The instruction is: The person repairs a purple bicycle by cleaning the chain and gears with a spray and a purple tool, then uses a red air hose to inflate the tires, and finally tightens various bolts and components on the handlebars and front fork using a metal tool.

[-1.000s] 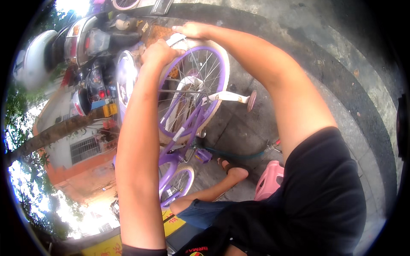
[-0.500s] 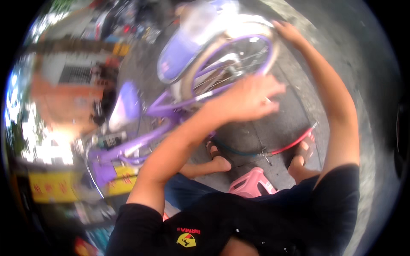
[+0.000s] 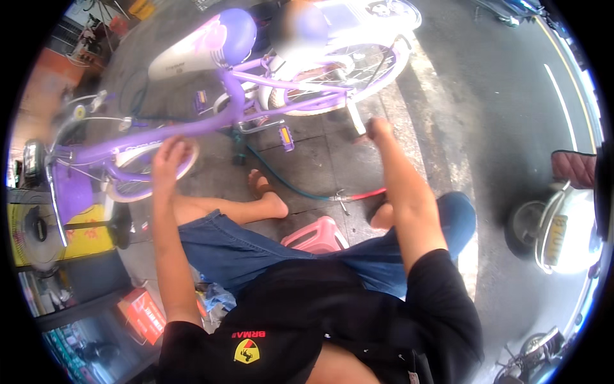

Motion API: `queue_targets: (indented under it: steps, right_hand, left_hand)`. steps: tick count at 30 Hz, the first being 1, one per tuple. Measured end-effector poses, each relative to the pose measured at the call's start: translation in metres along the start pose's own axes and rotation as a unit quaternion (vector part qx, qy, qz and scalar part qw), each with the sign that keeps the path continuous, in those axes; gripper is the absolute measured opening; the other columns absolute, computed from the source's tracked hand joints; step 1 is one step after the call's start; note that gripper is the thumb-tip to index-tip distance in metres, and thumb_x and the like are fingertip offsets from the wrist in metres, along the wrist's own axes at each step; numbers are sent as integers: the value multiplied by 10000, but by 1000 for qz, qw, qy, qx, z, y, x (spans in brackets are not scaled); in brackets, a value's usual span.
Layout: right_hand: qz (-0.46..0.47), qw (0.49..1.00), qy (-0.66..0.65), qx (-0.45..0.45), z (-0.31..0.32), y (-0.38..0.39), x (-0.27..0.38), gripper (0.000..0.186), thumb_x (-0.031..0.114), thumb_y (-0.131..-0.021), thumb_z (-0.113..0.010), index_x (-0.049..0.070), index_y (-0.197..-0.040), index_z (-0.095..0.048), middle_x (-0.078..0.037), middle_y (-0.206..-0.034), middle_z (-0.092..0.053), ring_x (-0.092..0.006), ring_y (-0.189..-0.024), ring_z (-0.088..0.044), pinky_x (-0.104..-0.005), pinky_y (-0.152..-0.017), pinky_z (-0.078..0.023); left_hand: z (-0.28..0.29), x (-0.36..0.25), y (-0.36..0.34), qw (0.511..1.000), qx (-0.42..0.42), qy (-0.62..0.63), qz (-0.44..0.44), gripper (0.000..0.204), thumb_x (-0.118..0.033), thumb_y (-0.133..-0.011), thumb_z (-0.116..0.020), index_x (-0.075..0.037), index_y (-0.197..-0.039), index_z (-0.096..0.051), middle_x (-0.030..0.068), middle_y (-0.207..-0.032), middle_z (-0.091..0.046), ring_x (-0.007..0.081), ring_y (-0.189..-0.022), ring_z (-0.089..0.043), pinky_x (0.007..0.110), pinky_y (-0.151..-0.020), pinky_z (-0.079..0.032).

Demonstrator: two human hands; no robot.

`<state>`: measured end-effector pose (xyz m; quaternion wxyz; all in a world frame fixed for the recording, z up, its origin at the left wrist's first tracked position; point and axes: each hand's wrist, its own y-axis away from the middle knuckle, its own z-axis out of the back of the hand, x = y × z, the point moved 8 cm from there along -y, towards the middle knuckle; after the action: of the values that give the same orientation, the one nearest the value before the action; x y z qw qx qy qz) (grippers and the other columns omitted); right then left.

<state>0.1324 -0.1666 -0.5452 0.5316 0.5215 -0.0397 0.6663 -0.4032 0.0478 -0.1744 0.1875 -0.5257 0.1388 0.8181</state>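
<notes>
A purple and white child's bicycle (image 3: 230, 102) stretches across the upper left, tilted, with two purple-and-white seats (image 3: 236, 45) above its rear half. My left hand (image 3: 171, 159) is at the lower edge of its main tube beside the front wheel (image 3: 131, 189), fingers bent and slightly apart. My right hand (image 3: 377, 130) is closed on the lower end of the white training-wheel arm (image 3: 354, 115) below the rear wheel. A teal and red hose (image 3: 288, 182) with a metal fitting lies on the pavement between my feet, near a pink plastic stool (image 3: 307, 233).
A road (image 3: 511, 109) runs along the right, with a parked white scooter (image 3: 569, 230) close by. At lower left stand dark shelves (image 3: 77, 301) with tools, a fan (image 3: 38, 237) and an orange box (image 3: 141, 313). Pavement (image 3: 326, 153) shows below the bicycle.
The view has swung round toward the road. My hands have come down from the rear wheel's rim; the left is now at the front tube, the right on the training-wheel arm.
</notes>
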Motion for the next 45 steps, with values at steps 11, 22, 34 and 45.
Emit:
queue_targets:
  steps: [11, 22, 34, 45]
  right_hand:
    - [-13, 965, -261, 34, -25, 81, 89, 281, 247, -881, -558, 74, -1101, -547, -65, -899, -616, -189, -772, -596, -360, -676, -511]
    - [75, 986, -107, 107, -44, 62, 100, 338, 338, -898, -548, 56, -1082, -565, -52, -878, -600, -160, -791, -578, -317, -681, -479]
    - [-24, 963, -143, 227, -148, 173, 62, 363, 402, -922, -538, 60, -1037, -575, -30, -785, -621, -122, -630, -584, -281, -547, -479]
    - [271, 951, 144, 29, -178, 240, 150, 491, 482, -870, -501, 40, -1079, -466, -303, -917, -623, -473, -904, -596, -518, -805, -456]
  left_hand:
    - [51, -5, -1, 989, -36, 140, -24, 376, -243, -933, -548, 7, -1215, -555, 96, -985, -651, 159, -890, -611, 295, -820, -479]
    - [30, -12, -78, 995, -69, 48, -57, 365, -282, -933, -555, -9, -1175, -575, 105, -970, -669, 154, -868, -627, 274, -800, -477]
    - [88, 28, -74, 965, -173, 191, -45, 357, -260, -919, -559, 20, -1141, -562, 119, -930, -654, 187, -833, -631, 302, -756, -503]
    - [107, 9, -19, 974, -93, 206, -18, 344, -255, -906, -579, 12, -1125, -573, 110, -945, -651, 184, -829, -625, 313, -762, -509]
